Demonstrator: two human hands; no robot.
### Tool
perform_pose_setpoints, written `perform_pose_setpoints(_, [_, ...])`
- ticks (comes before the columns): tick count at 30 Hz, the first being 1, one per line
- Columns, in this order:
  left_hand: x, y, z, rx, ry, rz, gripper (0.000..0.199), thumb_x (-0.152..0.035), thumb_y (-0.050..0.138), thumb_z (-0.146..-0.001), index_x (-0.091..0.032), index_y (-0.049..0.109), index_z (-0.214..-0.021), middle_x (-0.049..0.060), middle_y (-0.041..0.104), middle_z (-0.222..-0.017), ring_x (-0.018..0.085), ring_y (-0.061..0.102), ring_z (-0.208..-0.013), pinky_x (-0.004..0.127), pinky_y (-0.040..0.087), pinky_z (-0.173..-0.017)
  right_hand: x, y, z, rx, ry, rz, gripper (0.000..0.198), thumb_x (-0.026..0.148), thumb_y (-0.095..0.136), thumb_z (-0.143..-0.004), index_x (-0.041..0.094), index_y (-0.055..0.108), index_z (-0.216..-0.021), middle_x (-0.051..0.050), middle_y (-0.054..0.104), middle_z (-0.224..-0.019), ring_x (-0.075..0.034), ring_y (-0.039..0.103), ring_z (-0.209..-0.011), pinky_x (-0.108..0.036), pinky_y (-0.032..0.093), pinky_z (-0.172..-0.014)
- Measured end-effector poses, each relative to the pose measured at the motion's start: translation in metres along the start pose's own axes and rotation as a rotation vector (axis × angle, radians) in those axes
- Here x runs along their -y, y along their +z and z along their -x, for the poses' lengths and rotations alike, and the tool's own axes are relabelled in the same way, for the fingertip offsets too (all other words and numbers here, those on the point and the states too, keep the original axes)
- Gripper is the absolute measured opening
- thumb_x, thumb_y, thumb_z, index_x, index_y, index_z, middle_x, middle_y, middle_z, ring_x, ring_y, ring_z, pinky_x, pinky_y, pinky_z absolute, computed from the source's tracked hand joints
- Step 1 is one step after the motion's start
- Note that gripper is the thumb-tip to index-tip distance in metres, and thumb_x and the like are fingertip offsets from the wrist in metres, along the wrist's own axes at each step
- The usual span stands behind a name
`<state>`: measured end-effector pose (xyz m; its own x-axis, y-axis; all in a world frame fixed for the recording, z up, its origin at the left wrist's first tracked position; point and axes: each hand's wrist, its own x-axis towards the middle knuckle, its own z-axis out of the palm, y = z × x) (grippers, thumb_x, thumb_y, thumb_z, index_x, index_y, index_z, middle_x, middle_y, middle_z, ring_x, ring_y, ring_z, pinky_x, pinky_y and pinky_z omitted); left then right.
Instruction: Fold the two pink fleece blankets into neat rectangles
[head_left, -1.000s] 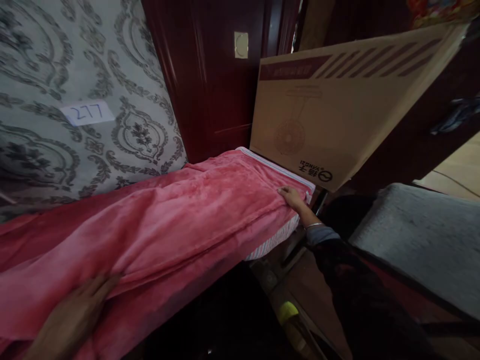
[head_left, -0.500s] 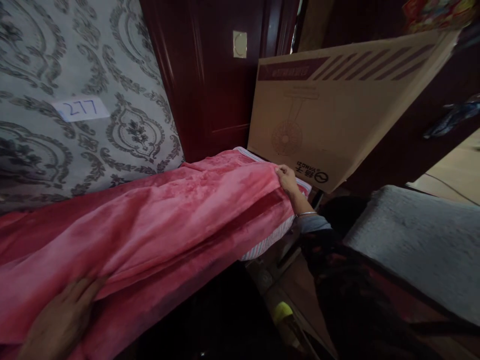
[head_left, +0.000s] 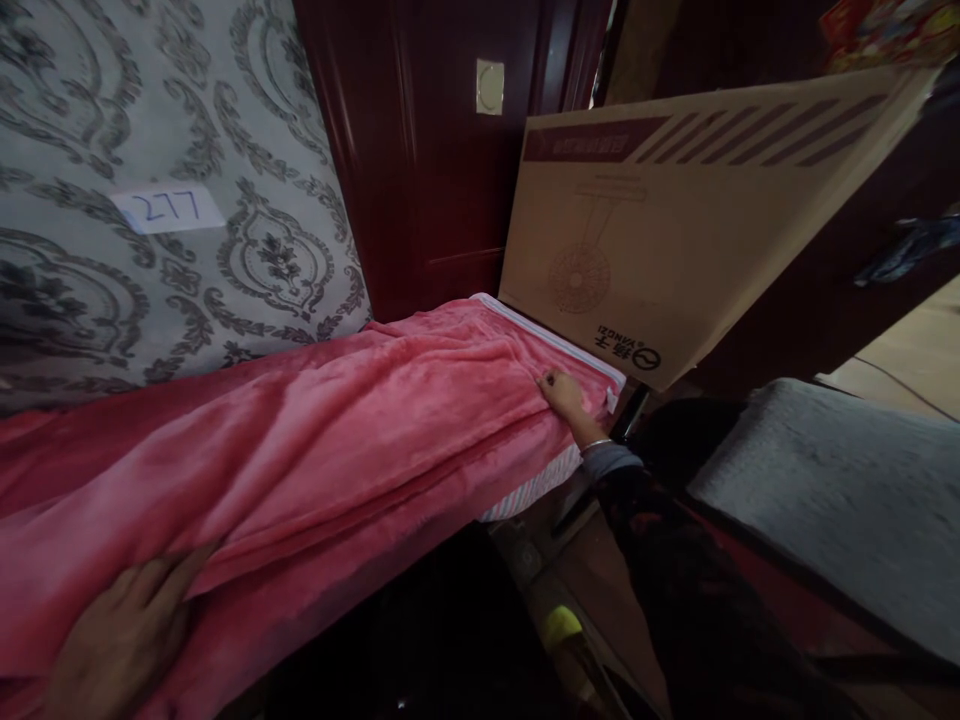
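Observation:
A pink plush blanket (head_left: pixel 360 410) lies in long folds over a narrow surface, running from the left edge to the box. My right hand (head_left: pixel 562 393) pinches its upper layer near the far right end. A white-trimmed edge (head_left: pixel 555 338) of the blanket shows just beyond that hand. At lower left, my left hand (head_left: pixel 124 630) rests on the blanket with its fingers bent over a fold; the fingertips are partly hidden in the cloth. Striped fabric (head_left: pixel 532 488) hangs out below the blanket, under my right wrist.
A large cardboard box (head_left: pixel 675 220) leans behind the blanket's far end, against a dark red door (head_left: pixel 427 150). Patterned wallpaper (head_left: pixel 277 260) with a paper label (head_left: pixel 169 207) reading 277 is at left. A grey-covered seat (head_left: pixel 847 500) stands right. A yellow-topped object (head_left: pixel 561 625) is below.
My right hand has drawn back toward me and slightly left with the blanket's upper layer, uncovering more of the white-trimmed edge. My left hand has stayed nearly in place.

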<state>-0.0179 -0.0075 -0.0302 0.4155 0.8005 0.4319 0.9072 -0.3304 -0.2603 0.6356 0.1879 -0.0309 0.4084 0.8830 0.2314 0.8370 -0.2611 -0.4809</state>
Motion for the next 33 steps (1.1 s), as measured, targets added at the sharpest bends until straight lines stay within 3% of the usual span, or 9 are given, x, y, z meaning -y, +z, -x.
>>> perform_pose_setpoints(3, [-0.012, -0.015, -0.006, -0.04, -0.066, 0.064, 0.055, -0.027, 0.036, -0.082, -0.028, 0.066, -0.128, 0.011, 0.076, -0.093, 0.036, 0.066, -0.095, 0.052, 0.052, -0.092, 0.0, -0.001, 0.004, 0.003, -0.005, 0.026, 0.024, 0.031, 0.055, -0.095, 0.014, 0.072, -0.098, -0.012, 0.074, -0.098, -0.021, 0.066, -0.084, -0.025, 0.041, -0.066])
perform_pose_setpoints(6, [-0.023, -0.029, -0.012, 0.002, -0.144, 0.04, 0.042, -0.027, 0.035, -0.086, -0.025, 0.069, -0.111, 0.012, 0.073, -0.095, 0.034, 0.064, -0.093, 0.049, 0.052, -0.09, 0.0, -0.001, 0.01, 0.0, 0.001, 0.046, 0.028, 0.032, 0.051, -0.096, 0.013, 0.071, -0.101, -0.014, 0.073, -0.099, -0.022, 0.066, -0.086, -0.026, 0.042, -0.067])
perform_pose_setpoints(11, [-0.036, -0.044, -0.017, 0.074, -0.207, -0.003, 0.033, -0.027, 0.037, -0.091, -0.019, 0.067, -0.102, 0.012, 0.07, -0.095, 0.03, 0.061, -0.089, 0.043, 0.051, -0.086, -0.003, 0.004, 0.019, -0.066, -0.032, 0.085, 0.035, 0.034, 0.049, -0.097, 0.009, 0.068, -0.113, -0.02, 0.069, -0.113, -0.027, 0.065, -0.101, -0.032, 0.046, -0.08])
perform_pose_setpoints(14, [-0.041, -0.049, -0.017, 0.092, -0.218, -0.023, 0.03, -0.029, 0.04, -0.092, -0.018, 0.066, -0.103, 0.01, 0.069, -0.097, 0.028, 0.06, -0.091, 0.041, 0.049, -0.085, -0.007, 0.005, 0.022, -0.085, -0.081, 0.135, 0.039, 0.037, 0.05, -0.097, 0.007, 0.068, -0.115, -0.023, 0.067, -0.116, -0.031, 0.063, -0.107, -0.036, 0.046, -0.086])
perform_pose_setpoints(19, [-0.042, -0.05, -0.015, 0.131, -0.142, -0.01, 0.028, -0.026, 0.046, -0.089, -0.017, 0.065, -0.107, 0.01, 0.068, -0.098, 0.027, 0.059, -0.091, 0.038, 0.047, -0.086, -0.012, 0.0, 0.017, 0.05, -0.054, 0.167, 0.036, 0.039, 0.052, -0.098, 0.009, 0.069, -0.11, -0.019, 0.071, -0.106, -0.028, 0.067, -0.094, -0.031, 0.045, -0.073])
perform_pose_setpoints(24, [-0.036, -0.052, -0.01, 0.118, -0.159, -0.044, 0.031, -0.015, 0.04, -0.089, -0.014, 0.068, -0.102, 0.011, 0.069, -0.089, 0.026, 0.059, -0.084, 0.037, 0.047, -0.081, -0.019, -0.006, 0.012, 0.067, -0.08, 0.159, 0.032, 0.034, 0.05, -0.099, 0.009, 0.068, -0.108, -0.019, 0.072, -0.102, -0.026, 0.067, -0.09, -0.03, 0.042, -0.069])
perform_pose_setpoints(27, [-0.038, -0.057, -0.012, 0.176, -0.166, -0.047, 0.034, -0.011, 0.037, -0.091, -0.015, 0.069, -0.101, 0.009, 0.07, -0.091, 0.025, 0.061, -0.084, 0.036, 0.046, -0.079, -0.023, -0.006, 0.011, 0.079, -0.084, 0.158, 0.03, 0.035, 0.053, -0.097, 0.011, 0.069, -0.104, -0.018, 0.072, -0.098, -0.026, 0.067, -0.088, -0.03, 0.042, -0.068])
perform_pose_setpoints(30, [-0.042, -0.061, -0.016, 0.266, -0.153, -0.037, 0.036, -0.009, 0.038, -0.09, -0.014, 0.072, -0.1, 0.01, 0.072, -0.093, 0.026, 0.063, -0.087, 0.037, 0.047, -0.08, -0.025, -0.006, 0.009, 0.084, -0.076, 0.125, 0.031, 0.037, 0.055, -0.095, 0.011, 0.069, -0.103, -0.017, 0.072, -0.096, -0.027, 0.067, -0.087, -0.031, 0.044, -0.069])
perform_pose_setpoints(33, [-0.05, -0.059, -0.017, 0.262, -0.174, -0.072, 0.038, -0.013, 0.041, -0.09, -0.013, 0.072, -0.111, 0.015, 0.072, -0.106, 0.031, 0.063, -0.095, 0.042, 0.048, -0.08, -0.025, -0.01, 0.013, 0.035, -0.105, 0.06, 0.033, 0.033, 0.053, -0.093, 0.012, 0.067, -0.113, -0.016, 0.072, -0.103, -0.027, 0.066, -0.094, -0.033, 0.048, -0.078])
